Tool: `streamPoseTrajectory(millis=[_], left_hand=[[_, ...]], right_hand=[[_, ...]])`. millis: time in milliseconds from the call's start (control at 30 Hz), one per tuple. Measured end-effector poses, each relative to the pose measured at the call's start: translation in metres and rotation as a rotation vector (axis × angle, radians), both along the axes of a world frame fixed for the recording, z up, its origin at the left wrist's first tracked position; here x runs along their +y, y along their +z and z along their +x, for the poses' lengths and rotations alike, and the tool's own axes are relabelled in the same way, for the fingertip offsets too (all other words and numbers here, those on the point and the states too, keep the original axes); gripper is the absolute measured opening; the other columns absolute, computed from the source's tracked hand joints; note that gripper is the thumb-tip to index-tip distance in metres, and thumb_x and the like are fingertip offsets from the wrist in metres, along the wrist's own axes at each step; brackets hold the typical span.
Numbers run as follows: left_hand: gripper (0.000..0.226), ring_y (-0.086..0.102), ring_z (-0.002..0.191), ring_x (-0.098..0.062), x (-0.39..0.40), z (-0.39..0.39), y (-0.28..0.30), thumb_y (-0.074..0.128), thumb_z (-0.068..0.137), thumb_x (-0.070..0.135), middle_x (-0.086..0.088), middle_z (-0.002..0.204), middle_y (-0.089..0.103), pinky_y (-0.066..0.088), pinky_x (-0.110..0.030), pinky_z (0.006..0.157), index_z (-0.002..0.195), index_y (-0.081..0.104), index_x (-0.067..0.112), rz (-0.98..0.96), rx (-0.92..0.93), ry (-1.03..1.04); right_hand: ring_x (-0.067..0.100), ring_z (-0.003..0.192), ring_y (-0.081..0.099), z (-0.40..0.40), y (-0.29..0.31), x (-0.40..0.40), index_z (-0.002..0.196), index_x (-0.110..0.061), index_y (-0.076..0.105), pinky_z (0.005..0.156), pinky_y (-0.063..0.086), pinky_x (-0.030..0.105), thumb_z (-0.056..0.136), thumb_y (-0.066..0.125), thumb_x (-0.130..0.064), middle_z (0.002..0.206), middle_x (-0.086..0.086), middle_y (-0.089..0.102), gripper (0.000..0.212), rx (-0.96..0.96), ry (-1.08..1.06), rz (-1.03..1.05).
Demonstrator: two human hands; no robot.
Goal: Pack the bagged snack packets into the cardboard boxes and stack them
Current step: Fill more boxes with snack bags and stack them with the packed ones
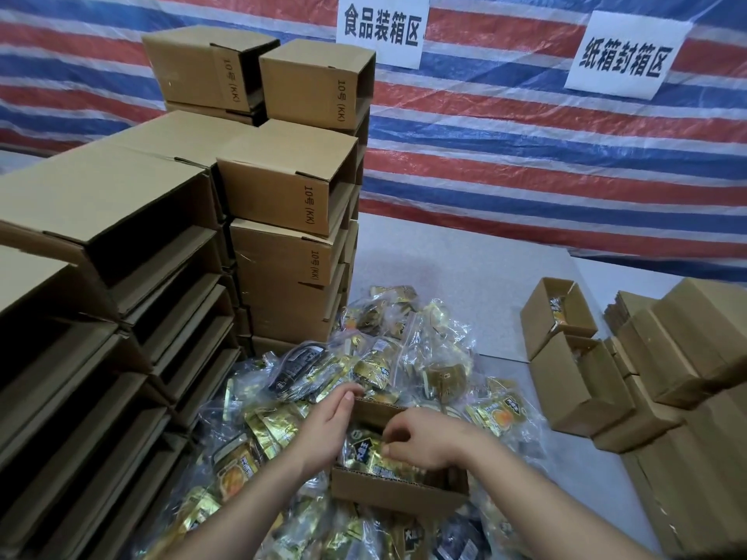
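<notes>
Cardboard box point(398, 489) rim: left hand point(329, 424) flat, right hand point(420, 438) pinching bagged packet point(364, 448).

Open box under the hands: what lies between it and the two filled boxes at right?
In the head view, between the open box and the filled boxes lie loose bagged snack packets, then bare table.

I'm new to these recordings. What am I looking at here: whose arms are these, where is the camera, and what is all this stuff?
No machine here: a person wears a camera on the head, looking down at their own bare arms. The left hand steadies the side of an open cardboard box. The right hand pinches a bagged snack packet inside that box. Around it lies a heap of snack bags. Empty boxes are stacked on the left; more boxes, some open, sit on the right.
</notes>
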State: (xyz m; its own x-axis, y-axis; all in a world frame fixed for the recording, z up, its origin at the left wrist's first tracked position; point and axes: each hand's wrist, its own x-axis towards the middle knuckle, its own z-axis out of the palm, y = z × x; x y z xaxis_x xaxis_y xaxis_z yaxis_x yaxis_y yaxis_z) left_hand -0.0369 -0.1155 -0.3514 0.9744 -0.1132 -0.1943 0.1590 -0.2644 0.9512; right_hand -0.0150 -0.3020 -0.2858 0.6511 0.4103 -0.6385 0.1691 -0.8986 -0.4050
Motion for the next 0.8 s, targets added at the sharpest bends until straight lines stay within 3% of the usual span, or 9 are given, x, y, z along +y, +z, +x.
streamPoseTrajectory(millis=[100, 233, 333, 400, 500, 600, 700, 800], left_hand=[[0.026, 0.06, 0.091, -0.02, 0.0, 0.0, 0.0, 0.037, 0.108, 0.026, -0.009, 0.108, 0.067, 0.045, -0.028, 0.079, 0.107, 0.059, 0.041, 0.02, -0.003, 0.002], [0.025, 0.059, 0.108, -0.013, -0.001, -0.002, -0.003, 0.036, 0.108, 0.026, 0.003, 0.113, 0.065, 0.046, -0.03, 0.096, 0.112, 0.059, 0.037, 0.055, -0.016, -0.008], [0.026, 0.058, 0.109, -0.008, 0.0, 0.0, -0.002, 0.036, 0.108, 0.027, 0.008, 0.114, 0.064, 0.045, -0.025, 0.093, 0.112, 0.06, 0.036, 0.067, -0.016, -0.003], [0.026, 0.061, 0.106, -0.015, 0.0, 0.001, -0.002, 0.036, 0.108, 0.027, 0.004, 0.11, 0.066, 0.046, -0.027, 0.09, 0.111, 0.06, 0.036, 0.082, -0.017, -0.002], [0.026, 0.064, 0.091, -0.028, -0.001, 0.0, -0.002, 0.036, 0.108, 0.028, -0.01, 0.102, 0.068, 0.05, -0.032, 0.077, 0.112, 0.061, 0.033, 0.077, 0.004, -0.002], [0.027, 0.064, 0.081, -0.027, -0.002, -0.001, -0.002, 0.035, 0.108, 0.032, -0.012, 0.099, 0.069, 0.047, -0.028, 0.068, 0.11, 0.062, 0.036, 0.078, 0.02, 0.008], [0.029, 0.065, 0.096, -0.03, -0.002, -0.001, -0.001, 0.035, 0.108, 0.032, -0.003, 0.102, 0.069, 0.048, -0.029, 0.078, 0.11, 0.064, 0.034, 0.069, 0.041, 0.009], [0.03, 0.064, 0.1, -0.018, 0.0, -0.001, 0.002, 0.034, 0.108, 0.032, 0.003, 0.105, 0.069, 0.048, -0.025, 0.079, 0.111, 0.064, 0.036, 0.096, 0.064, -0.02]], right_hand=[[0.016, 0.08, 0.058, -0.008, -0.016, 0.011, 0.102, -0.017, 0.066, 0.074, 0.045, 0.031, 0.1, 0.045, -0.045, 0.101, 0.006, 0.066, 0.035, 0.093, 0.001, -0.08], [0.029, 0.11, 0.06, -0.012, -0.03, 0.025, 0.111, -0.012, 0.064, 0.092, 0.043, 0.034, 0.101, 0.034, -0.056, 0.108, 0.009, 0.06, 0.054, 0.16, -0.153, -0.091], [0.028, 0.098, 0.06, -0.011, -0.024, 0.024, 0.101, -0.014, 0.062, 0.088, 0.045, 0.036, 0.1, 0.032, -0.057, 0.107, 0.012, 0.065, 0.053, 0.158, -0.076, -0.086], [0.023, 0.082, 0.061, -0.012, -0.013, 0.017, 0.089, -0.017, 0.061, 0.075, 0.047, 0.035, 0.099, 0.039, -0.055, 0.089, 0.005, 0.064, 0.044, 0.095, -0.048, -0.023], [0.01, 0.063, 0.064, -0.008, 0.016, 0.004, 0.082, -0.023, 0.065, 0.057, 0.052, 0.028, 0.096, 0.054, -0.045, 0.075, -0.007, 0.066, 0.028, -0.13, -0.253, 0.194], [0.009, 0.085, 0.063, 0.004, 0.037, -0.01, 0.103, -0.029, 0.067, 0.077, 0.056, 0.031, 0.091, 0.061, -0.043, 0.095, -0.011, 0.067, 0.02, -0.478, -0.258, 0.213], [0.019, 0.114, 0.06, 0.008, 0.032, -0.022, 0.136, -0.023, 0.052, 0.097, 0.052, 0.038, 0.092, 0.06, -0.044, 0.128, -0.001, 0.061, 0.049, -0.453, -0.073, -0.004], [0.021, 0.101, 0.064, -0.001, 0.01, -0.025, 0.13, -0.022, 0.054, 0.084, 0.056, 0.037, 0.096, 0.057, -0.032, 0.116, 0.002, 0.065, 0.035, -0.36, 0.025, -0.165]])
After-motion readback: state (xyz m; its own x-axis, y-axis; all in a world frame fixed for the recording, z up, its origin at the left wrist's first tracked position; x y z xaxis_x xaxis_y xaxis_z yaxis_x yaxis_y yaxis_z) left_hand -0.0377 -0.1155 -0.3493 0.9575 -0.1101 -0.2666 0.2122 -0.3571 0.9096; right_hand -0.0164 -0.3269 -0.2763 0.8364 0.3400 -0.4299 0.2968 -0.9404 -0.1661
